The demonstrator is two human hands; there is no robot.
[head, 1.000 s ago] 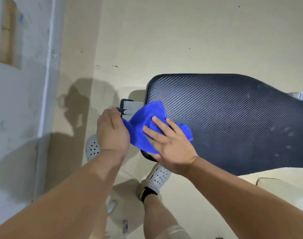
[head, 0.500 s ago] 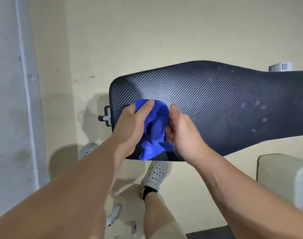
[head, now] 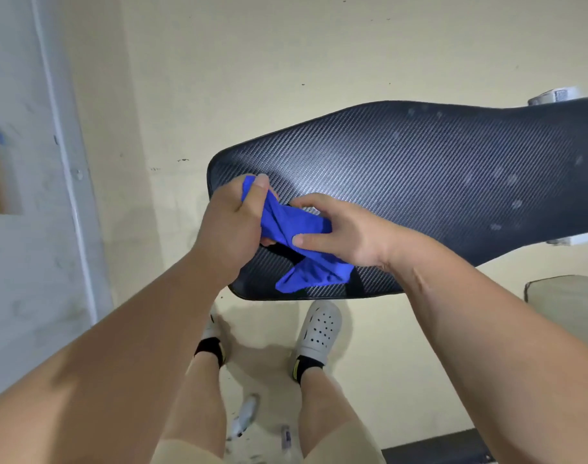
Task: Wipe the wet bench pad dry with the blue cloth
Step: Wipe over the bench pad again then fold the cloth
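Right then, both hands held the blue cloth (head: 296, 229) bunched up over the left end of the bench pad (head: 420, 169). The left hand (head: 232, 226) had a tight grip on one end, and the right hand (head: 349, 236) pinched the middle. The pad ran long, off to the right. Some pale spots (head: 512, 180), maybe water drops, sat far down that way, so the right hand was nearer to them.
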